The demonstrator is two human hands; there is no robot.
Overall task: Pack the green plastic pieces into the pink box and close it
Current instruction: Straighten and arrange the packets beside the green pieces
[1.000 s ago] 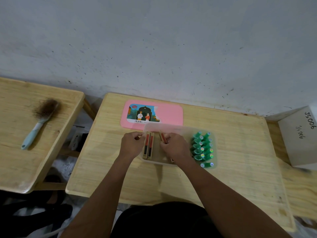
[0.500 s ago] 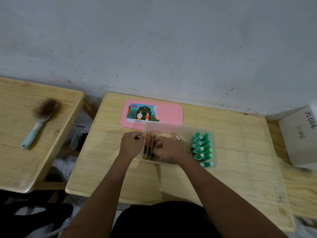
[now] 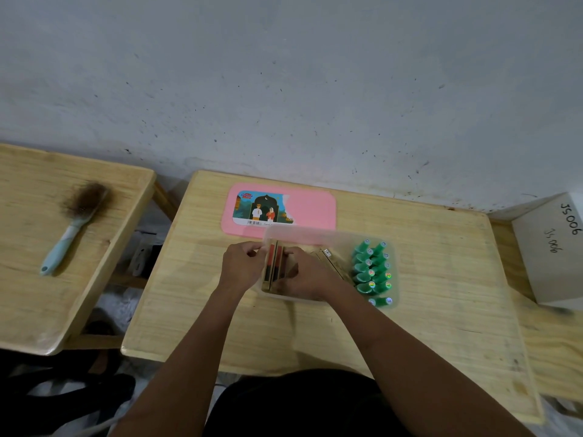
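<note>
Translucent box point(image 3: 342, 237): flat packs point(image 3: 332, 264), seemingly tapered green pieces point(image 3: 371, 270).

Dim, flat indoor light with a cool cast on the wall point(image 3: 284, 74). No glare that I can find. Shadows stay soft: a faint one beside the forearms on the table point(image 3: 441, 310), deeper shade over the flat packs point(image 3: 273, 263) beneath the right hand point(image 3: 310, 275), and near black in the lower left corner. Wide-angle bowing bends the table edges. The white box point(image 3: 549, 247) at far right stretches and smears at its lower corner. Left hand point(image 3: 241, 268) fingertips slightly blurred. Clear container point(image 3: 315, 230) rim hazy. Label print on the pink lid point(image 3: 312, 209) too soft to read.
</note>
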